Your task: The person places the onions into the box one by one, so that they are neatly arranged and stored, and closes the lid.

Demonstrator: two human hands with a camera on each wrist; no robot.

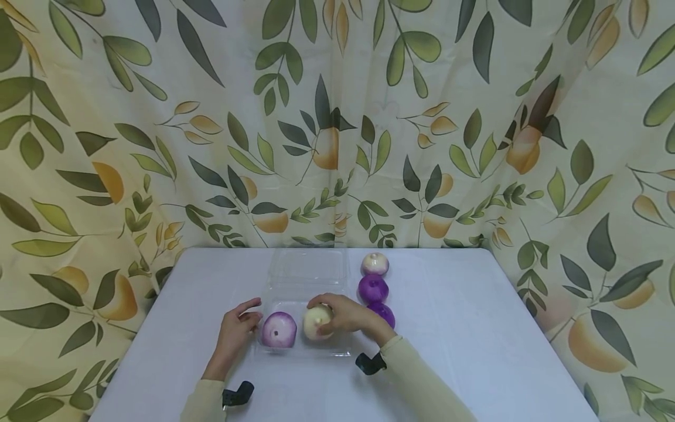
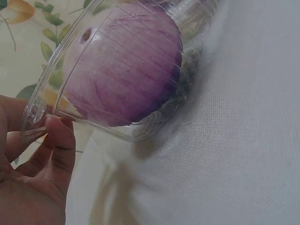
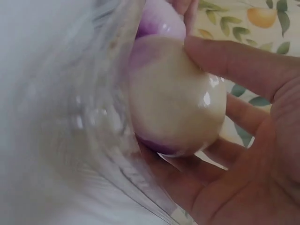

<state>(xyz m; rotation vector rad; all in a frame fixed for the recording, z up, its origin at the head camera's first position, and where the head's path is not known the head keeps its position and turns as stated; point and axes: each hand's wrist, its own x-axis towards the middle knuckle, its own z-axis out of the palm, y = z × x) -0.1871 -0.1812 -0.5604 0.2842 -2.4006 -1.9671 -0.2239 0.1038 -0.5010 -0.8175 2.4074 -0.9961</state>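
A clear plastic clamshell container (image 1: 334, 353) lies on the table with its lid laid back. Inside its left half sits a purple onion (image 1: 279, 330), seen through the container wall in the left wrist view. My left hand (image 1: 237, 331) pinches the container's rim at the left side between thumb and fingers (image 2: 61, 140). Over the right half, my right hand (image 1: 343, 315) grips a pale onion (image 1: 316, 322) with a purple tinge, thumb on one side and fingers around the other. In the right wrist view this pale onion (image 3: 173, 98) is partly behind the container's wall.
To the right of the container, a white and purple onion (image 1: 375, 264) and two deep purple onions (image 1: 373, 289) stand in a row, the nearest partly hidden by my right hand. The lid (image 1: 308, 268) lies toward the back edge. A leaf-patterned curtain (image 1: 337, 117) surrounds the white table (image 1: 448, 328).
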